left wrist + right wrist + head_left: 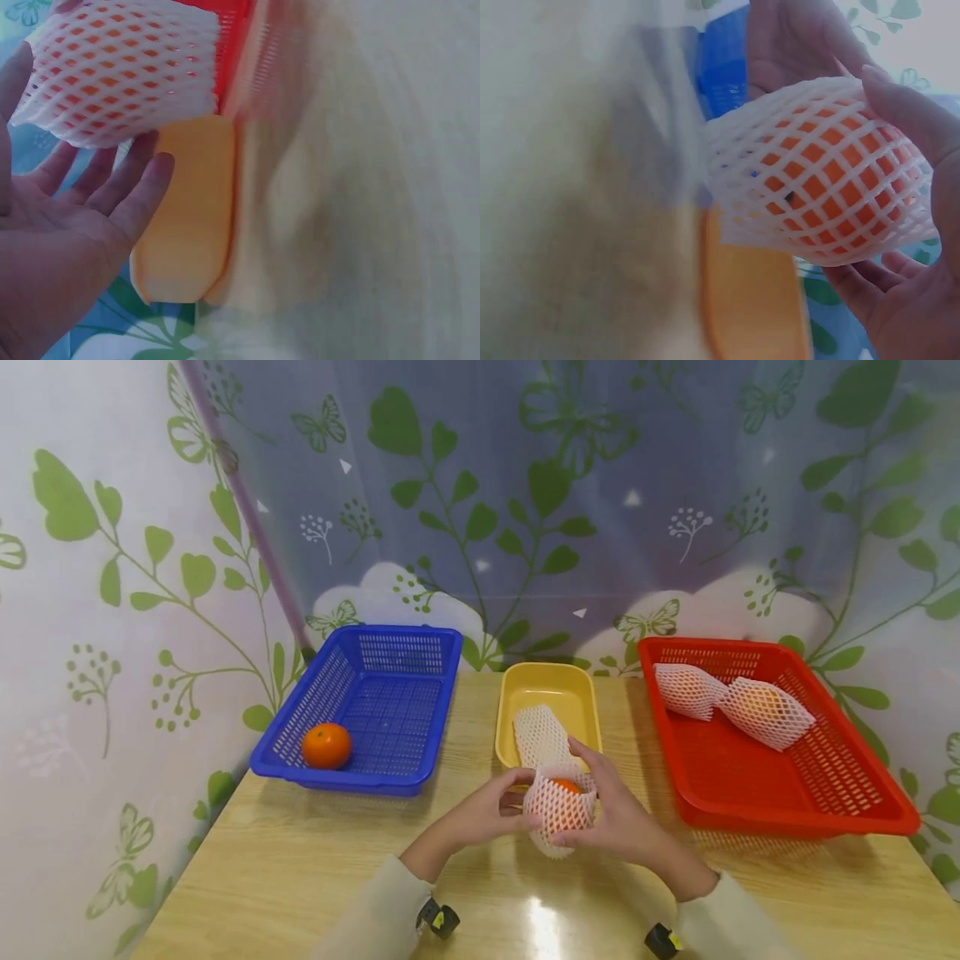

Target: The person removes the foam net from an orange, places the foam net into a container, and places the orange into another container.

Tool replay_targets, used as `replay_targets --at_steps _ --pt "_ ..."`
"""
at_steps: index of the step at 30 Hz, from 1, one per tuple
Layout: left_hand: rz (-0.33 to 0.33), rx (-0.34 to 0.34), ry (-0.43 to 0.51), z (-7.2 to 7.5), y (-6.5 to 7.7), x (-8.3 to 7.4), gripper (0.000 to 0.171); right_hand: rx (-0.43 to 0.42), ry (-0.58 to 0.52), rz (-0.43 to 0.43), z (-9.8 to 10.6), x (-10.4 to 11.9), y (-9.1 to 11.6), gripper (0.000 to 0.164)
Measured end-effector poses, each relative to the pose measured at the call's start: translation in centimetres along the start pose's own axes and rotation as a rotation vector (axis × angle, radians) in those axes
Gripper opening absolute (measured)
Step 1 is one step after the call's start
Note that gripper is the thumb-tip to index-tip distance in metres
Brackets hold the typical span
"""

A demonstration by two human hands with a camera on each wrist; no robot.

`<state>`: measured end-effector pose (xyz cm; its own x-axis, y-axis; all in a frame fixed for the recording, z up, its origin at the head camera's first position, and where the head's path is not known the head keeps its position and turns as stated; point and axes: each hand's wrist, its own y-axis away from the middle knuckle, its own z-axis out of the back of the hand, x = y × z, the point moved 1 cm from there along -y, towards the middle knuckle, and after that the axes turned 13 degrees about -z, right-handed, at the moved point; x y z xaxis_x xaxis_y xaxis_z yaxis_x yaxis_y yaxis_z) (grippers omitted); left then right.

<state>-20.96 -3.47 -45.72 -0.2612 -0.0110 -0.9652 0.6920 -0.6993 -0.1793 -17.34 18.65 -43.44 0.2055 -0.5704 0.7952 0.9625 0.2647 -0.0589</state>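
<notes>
Orange (567,786) in foam net (553,817), near the yellow tray (577,703)
Left hand (487,811) and right hand (624,817) hold it, fingers part-curled round the net; uneven squeezing might push the fruit out the open end.

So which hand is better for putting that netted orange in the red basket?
Probably the right hand: it holds the netted orange and is nearer the red basket. The left hand holds it too, but is on the blue basket's side.

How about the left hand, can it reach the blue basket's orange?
Probably yes: the blue basket is open above and nothing covers the orange, though the left hand holds netted fruit.
</notes>
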Motion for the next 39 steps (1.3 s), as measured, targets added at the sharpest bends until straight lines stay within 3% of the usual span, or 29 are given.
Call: replay_targets --at_steps 5,11,21,25,32,39 --pt "0.022 0.012 0.026 -0.6 0.8 0.9 0.061 0.048 0.007 0.008 -1.8 -1.0 0.3 0.115" --pt "0.028 0.021 -0.032 -0.9 1.4 1.7 0.062 0.075 0.029 0.015 -3.1 -1.8 0.5 0.114" --pt "0.039 -0.005 -0.100 -0.9 1.8 2.5 0.055 0.126 -0.001 -0.041 -2.9 -2.3 0.5 0.109" --pt "0.053 -0.017 -0.094 -0.7 1.9 2.8 0.052 0.114 -0.024 -0.022 -2.2 -2.3 0.1 0.096" --pt "0.062 -0.020 -0.095 -0.6 1.9 2.8 0.052 0.128 -0.023 0.031 -2.2 -2.8 -0.3 0.052" --pt "0.055 -0.039 -0.133 -0.9 1.9 2.5 0.048 0.127 -0.004 0.040 -2.4 -3.0 -0.2 0.045"
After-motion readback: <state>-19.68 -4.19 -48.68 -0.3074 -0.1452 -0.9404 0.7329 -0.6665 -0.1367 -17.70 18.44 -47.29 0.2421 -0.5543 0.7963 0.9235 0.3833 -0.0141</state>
